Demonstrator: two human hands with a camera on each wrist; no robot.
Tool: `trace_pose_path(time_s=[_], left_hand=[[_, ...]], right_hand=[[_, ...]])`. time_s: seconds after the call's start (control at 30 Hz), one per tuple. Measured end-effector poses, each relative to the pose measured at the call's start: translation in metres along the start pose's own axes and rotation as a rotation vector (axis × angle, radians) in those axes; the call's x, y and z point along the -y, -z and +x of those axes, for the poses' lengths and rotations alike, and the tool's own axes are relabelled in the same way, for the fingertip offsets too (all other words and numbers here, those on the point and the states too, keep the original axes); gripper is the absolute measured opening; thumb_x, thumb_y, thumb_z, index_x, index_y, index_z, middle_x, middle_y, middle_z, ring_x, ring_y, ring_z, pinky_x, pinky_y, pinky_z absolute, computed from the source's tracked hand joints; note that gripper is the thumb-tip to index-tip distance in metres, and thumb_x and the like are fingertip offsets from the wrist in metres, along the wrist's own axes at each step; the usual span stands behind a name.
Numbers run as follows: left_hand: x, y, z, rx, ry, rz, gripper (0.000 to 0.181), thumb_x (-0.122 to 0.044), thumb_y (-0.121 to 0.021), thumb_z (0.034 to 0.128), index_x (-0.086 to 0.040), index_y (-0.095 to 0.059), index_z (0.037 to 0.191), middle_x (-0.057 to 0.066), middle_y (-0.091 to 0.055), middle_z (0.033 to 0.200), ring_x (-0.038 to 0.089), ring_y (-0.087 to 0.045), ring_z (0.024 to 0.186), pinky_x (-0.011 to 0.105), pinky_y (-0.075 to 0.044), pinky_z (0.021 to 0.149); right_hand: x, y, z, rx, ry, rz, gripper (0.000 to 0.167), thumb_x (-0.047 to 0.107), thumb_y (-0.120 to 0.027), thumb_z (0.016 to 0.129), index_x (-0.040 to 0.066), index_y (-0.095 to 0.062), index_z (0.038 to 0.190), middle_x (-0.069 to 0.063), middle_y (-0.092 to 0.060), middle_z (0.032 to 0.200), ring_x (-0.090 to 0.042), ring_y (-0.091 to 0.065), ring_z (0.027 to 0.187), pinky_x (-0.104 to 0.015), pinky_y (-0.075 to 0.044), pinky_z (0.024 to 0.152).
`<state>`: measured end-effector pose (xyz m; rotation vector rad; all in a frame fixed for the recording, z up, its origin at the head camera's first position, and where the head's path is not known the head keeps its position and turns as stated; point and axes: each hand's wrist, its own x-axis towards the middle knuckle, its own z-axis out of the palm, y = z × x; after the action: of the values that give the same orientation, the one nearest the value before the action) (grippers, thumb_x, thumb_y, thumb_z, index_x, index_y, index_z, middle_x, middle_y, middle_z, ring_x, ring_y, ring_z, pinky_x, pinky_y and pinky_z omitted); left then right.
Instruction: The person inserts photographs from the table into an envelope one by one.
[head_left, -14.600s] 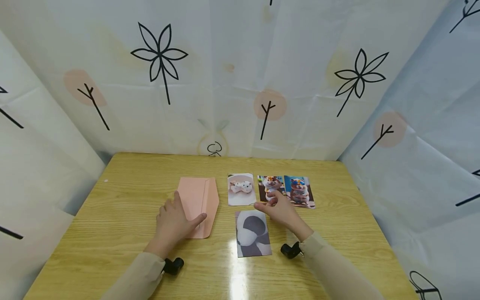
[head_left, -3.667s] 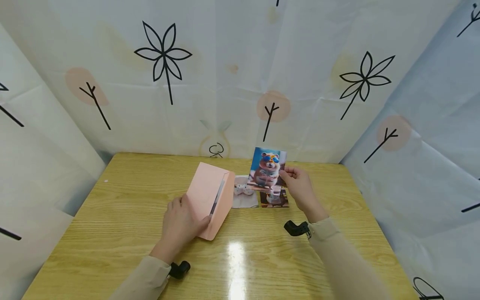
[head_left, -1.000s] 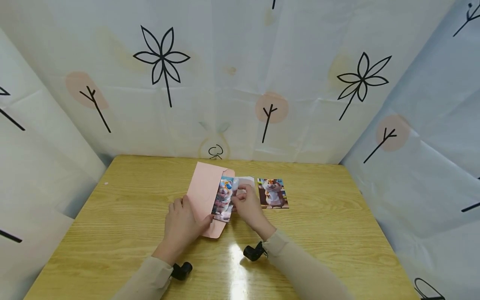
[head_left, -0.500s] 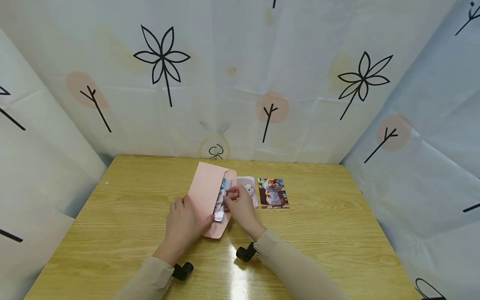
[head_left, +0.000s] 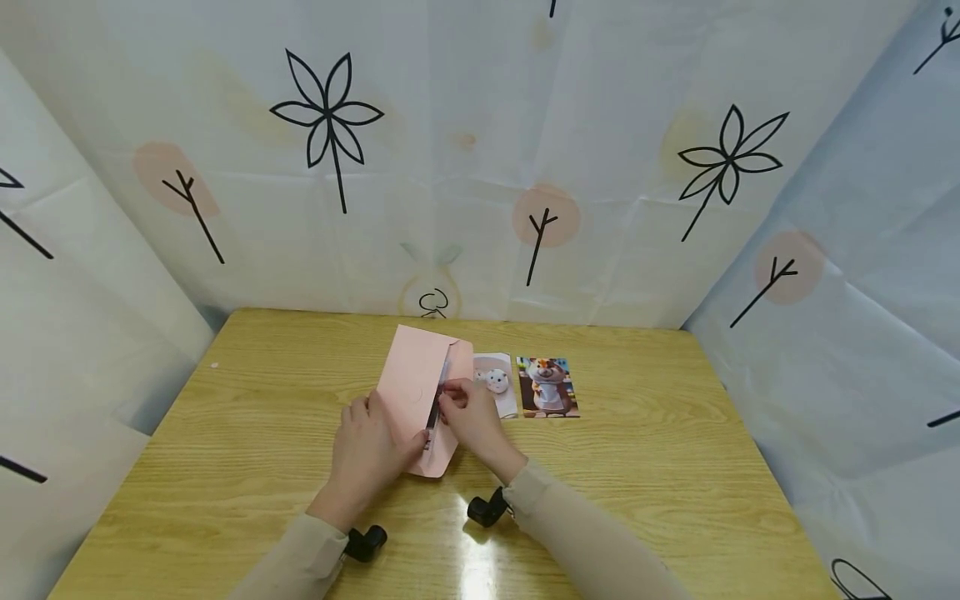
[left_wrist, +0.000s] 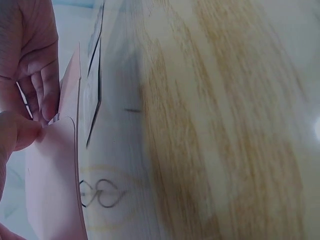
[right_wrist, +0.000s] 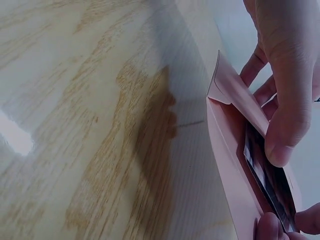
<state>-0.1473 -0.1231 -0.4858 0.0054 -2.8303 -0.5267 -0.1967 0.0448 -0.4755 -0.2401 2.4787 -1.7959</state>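
My left hand (head_left: 367, 454) grips the pink envelope (head_left: 411, 371) near its mouth, thumb on the near side of the opening, and holds it tilted. In the right wrist view the left thumb presses by the mouth, where a dark photo card (right_wrist: 270, 175) shows as a narrow strip between pocket and flap. My right hand (head_left: 480, 423) pinches that card's edge; its fingertips (right_wrist: 270, 227) show at the bottom of the right wrist view. Most of the card is hidden inside the envelope. In the left wrist view both hands meet at the envelope's mouth.
Right of the envelope lie a photo of white hamsters (head_left: 497, 381), partly covered by the flap, and a photo of a hamster in an apron (head_left: 549, 388). The wooden table (head_left: 645, 467) ends at a patterned cloth wall (head_left: 600, 167).
The sunglasses-hamster photo, lifted from the table's right, has slid leftward into the envelope, the right hand following. The grey photo left the tabletop earlier. The left hand tilted the envelope, then stayed nearly still.
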Motion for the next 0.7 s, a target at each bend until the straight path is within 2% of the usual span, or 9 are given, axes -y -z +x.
trace_pose_path(time_s=[0.13,0.33,0.47,0.6,0.7], left_hand=[[0.002,-0.001,0.000,-0.002,0.001,-0.008,0.101,-0.062,-0.073,0.0682,0.018,-0.044,0.123,0.031,-0.049,0.106,0.043,-0.048,0.096,0.051,-0.047,0.073],[0.006,-0.002,0.000,0.025,0.029,-0.025,0.099,-0.062,-0.073,0.0686,0.016,-0.044,0.123,0.031,-0.049,0.108,0.043,-0.048,0.098,0.052,-0.047,0.074],[0.011,-0.004,0.000,0.018,0.030,-0.015,0.098,-0.063,-0.073,0.0693,0.017,-0.045,0.120,0.032,-0.049,0.108,0.044,-0.049,0.096,0.053,-0.047,0.074],[0.016,-0.004,0.000,0.013,0.028,0.009,0.100,-0.066,-0.071,0.0697,0.017,-0.044,0.119,0.033,-0.050,0.108,0.045,-0.049,0.096,0.054,-0.048,0.073],[0.019,-0.003,0.001,0.015,0.035,0.005,0.101,-0.066,-0.071,0.0694,0.017,-0.044,0.120,0.034,-0.050,0.108,0.045,-0.049,0.096,0.055,-0.047,0.073]], right_hand=[[0.000,0.002,-0.001,0.020,0.032,-0.059,0.025,0.009,-0.057,0.096,-0.003,-0.064,0.116,-0.007,-0.065,0.091,-0.014,-0.063,0.075,-0.025,-0.053,0.063],[-0.001,0.012,-0.003,0.001,0.059,-0.162,0.033,0.025,-0.062,0.095,0.003,-0.064,0.118,-0.003,-0.064,0.100,-0.016,-0.061,0.087,-0.030,-0.051,0.074],[-0.001,0.030,-0.004,-0.019,0.056,-0.148,0.041,0.035,-0.063,0.094,0.007,-0.062,0.123,-0.005,-0.062,0.107,-0.020,-0.061,0.090,-0.034,-0.051,0.072],[-0.005,0.054,-0.002,-0.029,0.049,-0.138,0.046,0.038,-0.064,0.093,0.010,-0.059,0.129,-0.009,-0.060,0.116,-0.024,-0.060,0.093,-0.036,-0.051,0.071],[-0.013,0.072,-0.001,-0.058,0.019,-0.176,0.053,0.042,-0.065,0.091,0.010,-0.056,0.132,-0.013,-0.058,0.121,-0.023,-0.059,0.093,-0.036,-0.050,0.072]])
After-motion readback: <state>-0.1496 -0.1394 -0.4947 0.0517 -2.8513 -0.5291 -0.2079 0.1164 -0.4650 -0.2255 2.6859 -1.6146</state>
